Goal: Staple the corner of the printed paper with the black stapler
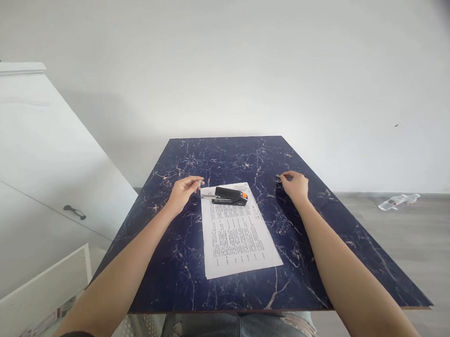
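Note:
On a printed sheet of paper (239,239) lies a black stapler (230,196) with an orange patch, on its side, its metal magazine rail (208,196) sticking out to the left. My left hand (181,194), just left of the paper's far corner, pinches a small grey strip of staples (200,183) between thumb and fingers. Right of the paper, my right hand (297,187) is closed near the table surface. From its fingertips pokes a small dark grey piece (278,177), perhaps staples too; most of it is hidden.
The paper rests on a dark blue marble-patterned table (232,158) against a white wall (218,62). A white cabinet (37,149) stands at left, with a white-framed bin or drawer (88,263) below. Clear plastic packaging (398,201) lies on the floor at right.

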The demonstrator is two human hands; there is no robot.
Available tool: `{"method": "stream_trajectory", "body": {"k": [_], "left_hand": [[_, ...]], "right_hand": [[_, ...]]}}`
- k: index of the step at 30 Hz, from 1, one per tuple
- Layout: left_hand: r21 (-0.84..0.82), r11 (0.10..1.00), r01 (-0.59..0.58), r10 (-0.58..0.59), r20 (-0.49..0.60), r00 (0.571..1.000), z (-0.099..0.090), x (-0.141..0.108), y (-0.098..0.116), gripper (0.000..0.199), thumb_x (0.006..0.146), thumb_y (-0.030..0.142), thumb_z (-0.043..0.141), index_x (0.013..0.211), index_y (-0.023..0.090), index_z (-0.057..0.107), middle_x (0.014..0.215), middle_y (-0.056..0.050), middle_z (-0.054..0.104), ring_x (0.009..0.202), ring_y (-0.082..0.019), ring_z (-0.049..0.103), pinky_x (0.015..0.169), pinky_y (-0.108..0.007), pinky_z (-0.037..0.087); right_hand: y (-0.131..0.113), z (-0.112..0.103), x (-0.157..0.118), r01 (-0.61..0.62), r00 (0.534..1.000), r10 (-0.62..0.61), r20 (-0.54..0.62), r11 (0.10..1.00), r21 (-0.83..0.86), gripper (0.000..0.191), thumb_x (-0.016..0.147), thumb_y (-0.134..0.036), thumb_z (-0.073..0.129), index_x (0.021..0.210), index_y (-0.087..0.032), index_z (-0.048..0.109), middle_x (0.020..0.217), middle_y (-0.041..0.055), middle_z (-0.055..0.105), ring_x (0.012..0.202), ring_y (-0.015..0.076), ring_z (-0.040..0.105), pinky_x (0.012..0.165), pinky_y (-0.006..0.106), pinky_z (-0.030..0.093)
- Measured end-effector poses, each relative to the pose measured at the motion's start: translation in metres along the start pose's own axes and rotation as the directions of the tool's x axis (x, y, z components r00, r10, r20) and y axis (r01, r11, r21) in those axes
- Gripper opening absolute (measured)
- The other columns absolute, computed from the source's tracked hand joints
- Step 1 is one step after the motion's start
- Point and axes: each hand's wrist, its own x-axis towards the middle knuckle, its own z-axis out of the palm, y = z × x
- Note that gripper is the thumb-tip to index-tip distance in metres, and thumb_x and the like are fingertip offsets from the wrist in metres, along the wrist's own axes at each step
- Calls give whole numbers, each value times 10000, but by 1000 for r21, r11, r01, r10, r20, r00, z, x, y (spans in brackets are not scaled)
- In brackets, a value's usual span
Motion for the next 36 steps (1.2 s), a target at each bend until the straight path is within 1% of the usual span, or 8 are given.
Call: {"method": "stream_trajectory", "body": {"k": [2,4,6,10,14,19,28,36], "left_hand": [[-23,1000,7,-7,26,1000,2,-2,6,380,881,496,765,1072,167,756,1011,-104,791,866,-203,709,824,-352,575],[-27,1000,11,-9,71,997,0,-4,12,354,846,468,809,1019,165,745,1014,-107,795,909,-221,734,898,-391,588],[-9,1000,8,-7,125,992,-4,-4,16,332,830,443,828,983,163,736,1038,-117,798,946,-235,749,935,-418,594],[62,997,-39,24,233,972,-9,-4,18,263,851,399,805,958,166,746,1087,-129,797,1012,-248,756,989,-451,590],[142,984,-111,62,307,950,-9,-2,16,193,878,366,774,971,197,790,1140,-116,791,1064,-250,751,1009,-447,584],[213,968,-136,66,305,950,-9,-2,12,167,870,377,788,919,221,814,1080,-96,812,1029,-262,769,1010,-451,579],[219,969,-119,36,348,937,-9,-1,12,125,864,345,788,902,230,817,1086,-87,814,1036,-259,770,1013,-448,578],[234,968,-89,7,330,944,-9,-1,14,159,867,365,783,933,224,818,1097,-93,812,1018,-261,772,962,-434,600]], "right_hand": [[-1,1,-1,0,1000,0,-4,1000,-1,236,816,-306,613,894,-203,810,936,107,806,1004,330,711,980,454,508],[-1,1,-1,-2,1000,2,-6,1000,-3,231,812,-298,611,886,-204,809,929,108,805,1001,330,710,976,453,510],[-1,1,-1,-4,1000,4,-7,1000,-3,228,810,-290,610,884,-204,807,932,107,805,994,328,711,969,450,512],[-1,1,-1,-10,1000,10,-3,1000,-8,224,810,-284,612,889,-205,807,939,103,806,982,321,709,968,445,511],[-3,0,-1,-21,1000,21,4,1000,-19,213,807,-272,614,874,-206,805,923,100,805,961,312,710,963,440,511],[-5,0,-2,-28,999,28,20,999,-36,200,818,-270,623,874,-208,806,915,92,806,955,308,718,970,436,509],[-7,0,-2,-24,999,26,27,999,-43,194,820,-265,632,877,-201,806,913,95,805,942,299,728,962,420,515],[-7,0,-3,-17,999,18,31,999,-47,212,811,-276,623,876,-196,808,923,102,805,950,300,726,964,420,519]]}}
